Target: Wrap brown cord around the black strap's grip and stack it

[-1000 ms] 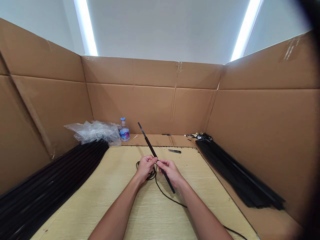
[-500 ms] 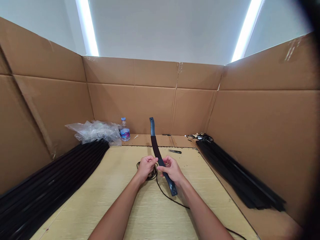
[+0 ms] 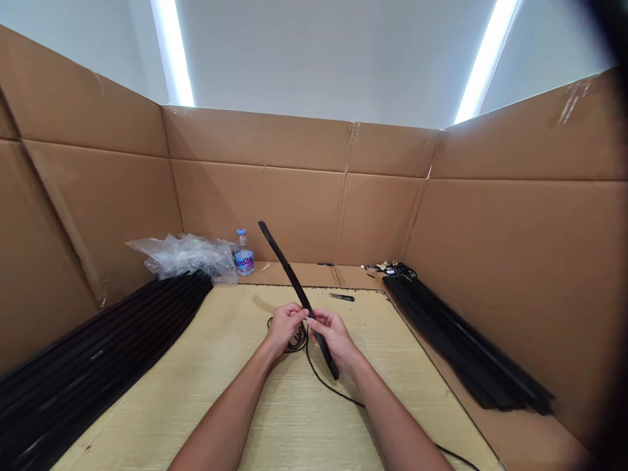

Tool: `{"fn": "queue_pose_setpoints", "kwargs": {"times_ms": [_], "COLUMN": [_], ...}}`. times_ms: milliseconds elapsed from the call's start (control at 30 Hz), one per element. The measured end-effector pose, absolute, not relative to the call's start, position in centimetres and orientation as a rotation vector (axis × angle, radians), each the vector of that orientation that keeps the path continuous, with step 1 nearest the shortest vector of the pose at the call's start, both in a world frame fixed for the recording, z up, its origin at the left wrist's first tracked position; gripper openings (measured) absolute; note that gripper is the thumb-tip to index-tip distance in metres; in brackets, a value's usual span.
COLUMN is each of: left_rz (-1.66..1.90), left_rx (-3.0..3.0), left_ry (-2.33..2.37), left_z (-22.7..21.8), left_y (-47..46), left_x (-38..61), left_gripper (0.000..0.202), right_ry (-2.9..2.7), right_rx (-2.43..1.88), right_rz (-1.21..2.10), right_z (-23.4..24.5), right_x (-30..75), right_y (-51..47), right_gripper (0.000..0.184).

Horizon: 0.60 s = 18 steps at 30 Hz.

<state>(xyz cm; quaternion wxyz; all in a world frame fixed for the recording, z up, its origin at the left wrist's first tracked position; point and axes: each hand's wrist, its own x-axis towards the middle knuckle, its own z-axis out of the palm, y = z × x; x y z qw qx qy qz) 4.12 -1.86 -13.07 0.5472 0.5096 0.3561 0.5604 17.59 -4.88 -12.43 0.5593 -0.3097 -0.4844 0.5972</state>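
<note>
Worktop (image 3: 147,418) centre: your left hand (image 3: 283,329) and right hand (image 3: 335,338) pinch narrowly on a black strip (image 3: 294,281), its free end tilting toward the back left corner, above a looped black cord (image 3: 333,386).

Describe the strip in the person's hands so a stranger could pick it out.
Inside cardboard walls, a pale wood table sits between a left pile and a right pile of black strips. One lone black strip slants upward, held by the left hand and the right hand, apart from both piles.

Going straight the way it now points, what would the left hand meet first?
The black strip held by the right hand, directly ahead; depth is unclear, so it may already touch.
</note>
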Motion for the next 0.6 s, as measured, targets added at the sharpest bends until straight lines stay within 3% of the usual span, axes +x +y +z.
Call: {"fn": "queue_pose_setpoints", "kwargs": {"times_ms": [600], "left_rz": [1.267], "left_rx": [1.306], "left_ry": [0.926], "left_z": [-13.55], "left_y": [-2.41], "left_x": [4.86], "left_gripper": [0.041], "right_ry": [-1.138], "right_rx": [-0.911], "right_rz": [1.342], "right_z": [-12.42], "right_x": [17.95], "right_y": [-4.64], "right_gripper": [0.043]}}
